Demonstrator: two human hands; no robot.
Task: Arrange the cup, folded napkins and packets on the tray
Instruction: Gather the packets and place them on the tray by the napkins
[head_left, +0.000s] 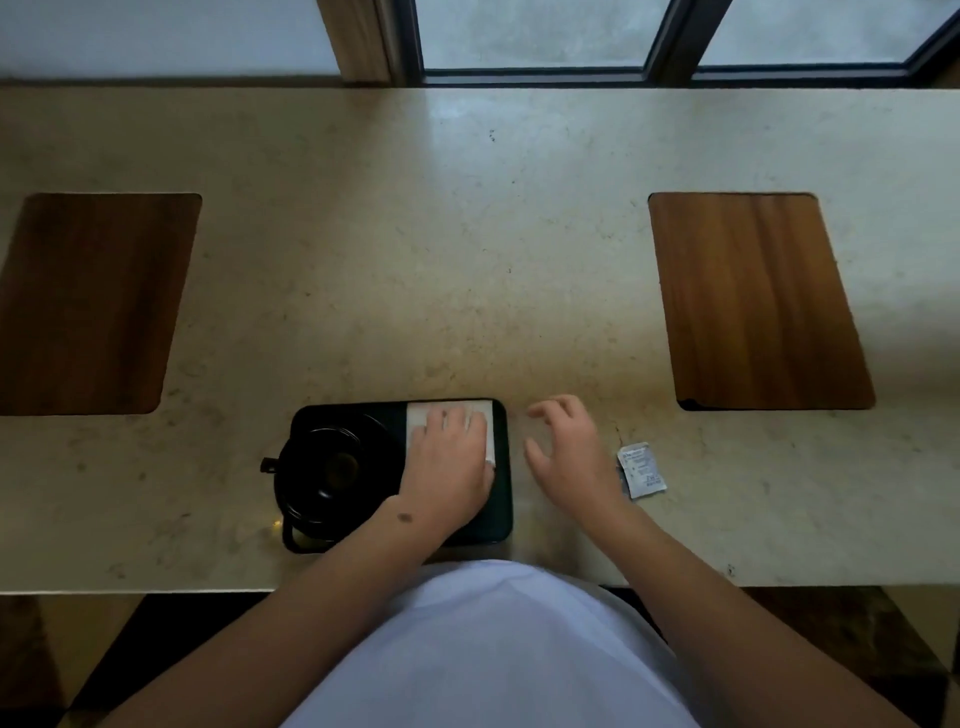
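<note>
Pressing flat-fingered, left hand (451, 457) holds folded napkins (448, 413) on black tray (503, 499); cup (332, 467) at nine o'clock; right hand (569, 452) spread, empty; packets (641, 470) at three o'clock, outstanding.

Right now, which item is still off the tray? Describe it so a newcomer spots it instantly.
Start at the black tray at the counter's near edge. Go right, past the right hand, to the small white packet lying flat on the stone counter. It is the only loose item there.
</note>
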